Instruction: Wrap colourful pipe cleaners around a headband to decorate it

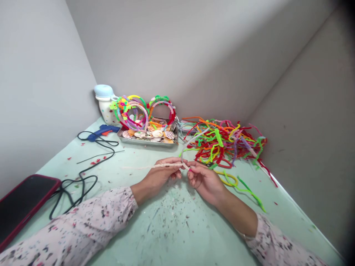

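Both my hands meet over the middle of the table, fingertips pinched together. My left hand [166,171] is closed on a white pipe cleaner [163,165], whose loose end points out to the left. Against it my right hand [206,181] pinches the short right end, where a small bright pink bit shows at the fingertips. From between the two hands a pale grey curved strip [187,145] rises up and to the right; my fingers hide its lower end. Whether the strip and the pipe cleaner are joined I cannot tell.
Behind the hands stands a metal tray [149,143] of seashells, with several colourful fuzzy headbands [135,114]. A pile of pipe cleaners [222,142] lies right. On the left are a lidded cup [107,107], a blue glue gun [101,131], black cable [83,181] and a phone [27,203].
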Demonstrator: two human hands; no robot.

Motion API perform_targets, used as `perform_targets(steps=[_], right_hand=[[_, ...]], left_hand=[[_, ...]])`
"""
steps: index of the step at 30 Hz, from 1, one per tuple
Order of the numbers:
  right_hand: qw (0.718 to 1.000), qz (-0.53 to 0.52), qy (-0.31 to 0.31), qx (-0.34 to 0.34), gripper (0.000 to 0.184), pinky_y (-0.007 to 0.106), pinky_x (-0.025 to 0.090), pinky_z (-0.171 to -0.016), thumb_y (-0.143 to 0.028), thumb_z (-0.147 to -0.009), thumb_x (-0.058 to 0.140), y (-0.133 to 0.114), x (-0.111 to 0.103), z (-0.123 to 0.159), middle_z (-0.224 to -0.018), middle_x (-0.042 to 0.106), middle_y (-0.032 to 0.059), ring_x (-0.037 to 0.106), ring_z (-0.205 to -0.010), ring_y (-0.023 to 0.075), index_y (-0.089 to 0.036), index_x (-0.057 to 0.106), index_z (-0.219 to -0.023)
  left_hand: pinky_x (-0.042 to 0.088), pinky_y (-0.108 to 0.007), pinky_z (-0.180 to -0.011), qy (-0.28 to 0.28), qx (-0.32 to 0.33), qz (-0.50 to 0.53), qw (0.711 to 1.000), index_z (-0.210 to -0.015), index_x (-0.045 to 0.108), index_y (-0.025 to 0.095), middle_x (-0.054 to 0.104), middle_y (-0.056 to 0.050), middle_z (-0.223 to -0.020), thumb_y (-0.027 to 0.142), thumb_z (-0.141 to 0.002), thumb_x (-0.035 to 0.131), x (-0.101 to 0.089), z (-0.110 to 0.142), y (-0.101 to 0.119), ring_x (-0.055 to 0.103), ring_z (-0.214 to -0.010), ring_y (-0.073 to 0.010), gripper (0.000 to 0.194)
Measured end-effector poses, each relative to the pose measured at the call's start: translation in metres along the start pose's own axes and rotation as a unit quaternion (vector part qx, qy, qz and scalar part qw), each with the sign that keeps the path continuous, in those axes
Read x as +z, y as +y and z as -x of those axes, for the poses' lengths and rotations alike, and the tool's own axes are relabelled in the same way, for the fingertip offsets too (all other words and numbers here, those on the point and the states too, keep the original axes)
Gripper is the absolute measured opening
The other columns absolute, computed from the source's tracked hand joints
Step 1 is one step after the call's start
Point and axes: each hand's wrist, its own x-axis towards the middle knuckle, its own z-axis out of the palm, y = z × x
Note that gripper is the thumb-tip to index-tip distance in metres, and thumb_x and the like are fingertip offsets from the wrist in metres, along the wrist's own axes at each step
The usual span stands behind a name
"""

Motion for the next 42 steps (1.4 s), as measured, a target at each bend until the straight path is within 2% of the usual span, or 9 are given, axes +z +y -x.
perform_targets(steps=[7, 15, 23, 29, 34, 42], right_hand=[[0.999, -0.029, -0.008, 0.015, 0.017, 0.017, 0.042, -0.044, -0.016, -0.072, 0.063, -0.001, -0.002, -0.001, -0.056, 0.063, -0.0023, 0.054, -0.044, 0.0077, -0.015, 0.063, -0.089], [0.999, -0.031, -0.016, 0.016, 0.015, 0.017, 0.043, -0.044, -0.013, -0.072, 0.062, 0.001, -0.009, -0.005, -0.056, 0.064, -0.0005, 0.055, -0.045, 0.0083, -0.015, 0.065, -0.086], [0.995, -0.076, -0.039, 0.053, 0.014, 0.016, 0.042, -0.044, -0.013, -0.071, 0.062, 0.001, -0.002, 0.000, -0.057, 0.063, -0.0002, 0.054, -0.045, 0.0071, -0.015, 0.064, -0.085], [0.998, -0.052, -0.029, 0.009, 0.009, 0.015, 0.043, -0.046, -0.021, -0.074, 0.067, 0.003, 0.004, 0.006, -0.057, 0.063, -0.0012, 0.054, -0.047, 0.0065, -0.016, 0.065, -0.082], [1.000, -0.004, -0.019, -0.022, 0.012, 0.014, 0.044, -0.048, -0.023, -0.075, 0.069, 0.006, 0.006, 0.007, -0.062, 0.066, 0.0001, 0.057, -0.049, 0.0059, -0.015, 0.066, -0.083], [0.999, 0.013, -0.010, -0.027, 0.013, 0.017, 0.045, -0.052, -0.025, -0.074, 0.070, 0.007, 0.008, 0.008, -0.065, 0.068, 0.0012, 0.059, -0.053, 0.0074, -0.016, 0.066, -0.082]], left_hand=[[0.031, -0.020, -0.050, -0.023, -0.006, 0.031, 0.999, -0.090, 0.068, 0.016, 0.058, -0.001, -0.066, 0.033, -0.075, 0.066, 0.001, -0.001, 0.004, 0.047, -0.054, -0.0069, 0.023], [0.032, -0.020, -0.053, -0.033, 0.004, 0.030, 0.999, -0.089, 0.067, 0.014, 0.057, 0.000, -0.068, 0.033, -0.076, 0.068, -0.002, -0.004, -0.002, 0.046, -0.056, -0.0060, 0.023], [0.034, -0.020, -0.055, -0.036, -0.005, 0.039, 0.999, -0.088, 0.067, 0.014, 0.059, -0.001, -0.070, 0.034, -0.074, 0.070, -0.004, -0.004, -0.006, 0.049, -0.057, -0.0067, 0.024], [0.036, -0.020, -0.059, -0.047, 0.006, 0.058, 0.997, -0.085, 0.064, 0.014, 0.059, -0.001, -0.072, 0.032, -0.076, 0.068, -0.002, -0.002, -0.005, 0.050, -0.060, -0.0066, 0.020], [0.035, -0.020, -0.058, -0.050, 0.000, 0.056, 0.997, -0.083, 0.063, 0.014, 0.058, 0.000, -0.069, 0.030, -0.076, 0.067, -0.001, -0.002, -0.003, 0.049, -0.058, -0.0065, 0.018], [0.035, -0.021, -0.057, -0.037, 0.008, 0.037, 0.999, -0.081, 0.062, 0.013, 0.057, 0.000, -0.066, 0.034, -0.076, 0.067, -0.003, -0.001, -0.008, 0.049, -0.058, -0.0074, 0.022]])
